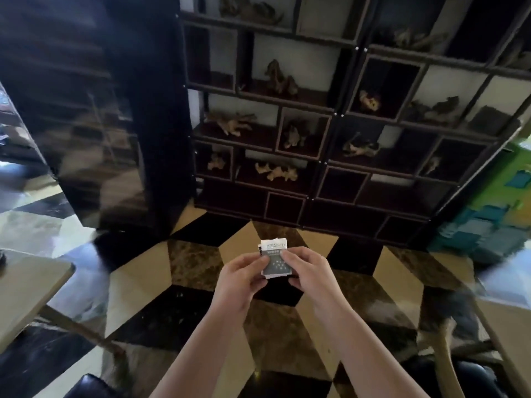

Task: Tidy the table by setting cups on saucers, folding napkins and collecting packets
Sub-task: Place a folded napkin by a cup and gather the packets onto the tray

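**Two hands, one small stack of packets**

Both hands meet in mid-air over the floor, and between them sits a stack of packets. The stack rests on no surface; only the fingers carry it. How many packets it holds cannot be counted for certain: the front one is grey with a pattern of pale dots, a white one with printed lines stands up behind it, and a few more edges show at the left side.

The left hand pinches the stack's left edge, thumb on the front face and fingers curled behind. The right hand pinches the right edge in the same way, thumb tip on the grey face near its upper right corner, the other fingers folded under and behind. Two bare forearms run up from the bottom edge of the view.

The floor is tiled in a cube pattern of three tones: tan, brown marble and black.

One table shows at the left, only its near right corner in view, with a wooden leg slanting down beneath it. A second wooden frame stands at the right edge, blurred.

Beyond the hands rises one dark shelf unit split into many compartments. About a dozen of them hold gnarled brown pieces, too blurred to name.
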